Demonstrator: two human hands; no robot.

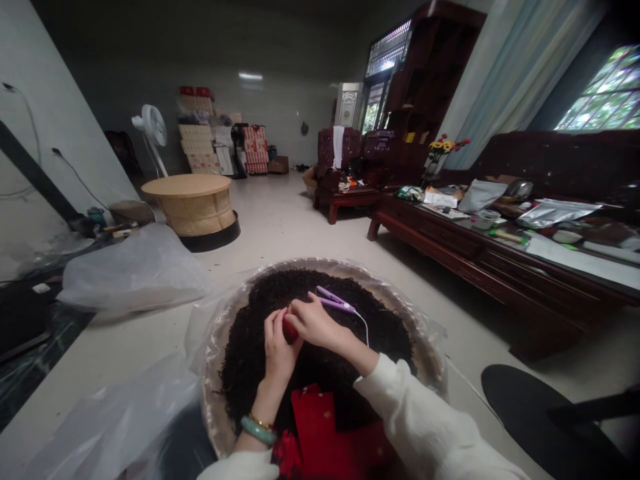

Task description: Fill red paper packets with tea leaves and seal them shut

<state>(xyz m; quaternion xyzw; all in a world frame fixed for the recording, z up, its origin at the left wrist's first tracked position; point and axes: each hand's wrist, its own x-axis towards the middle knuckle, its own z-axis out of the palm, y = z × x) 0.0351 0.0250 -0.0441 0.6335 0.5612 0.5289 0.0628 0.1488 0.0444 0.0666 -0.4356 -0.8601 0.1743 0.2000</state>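
Observation:
A small red packet [289, 329] is wrapped in the fingers of my left hand [279, 353], over a round basket [213, 400] lined with clear plastic. My right hand [317, 325] is closed at the packet's top, its fingertips partly hiding it. Dark, dry, twisted leaves [390, 327] like loose tea fill the basket. On them, just beyond my right hand, lies a purple mini flat iron [340, 305] with its jaws apart and a white cord. Several flat red pouches [315, 427] rest at the near side, below my wrists.
Clear plastic sheeting [130, 273] lies on the floor at left. Behind it are a round wooden-topped basket [187, 187] and a white fan [150, 125]. A long dark wooden table [450, 243] with bags stands at right, above a black round base [530, 407]. Stacked boxes [197, 147] stand at the back.

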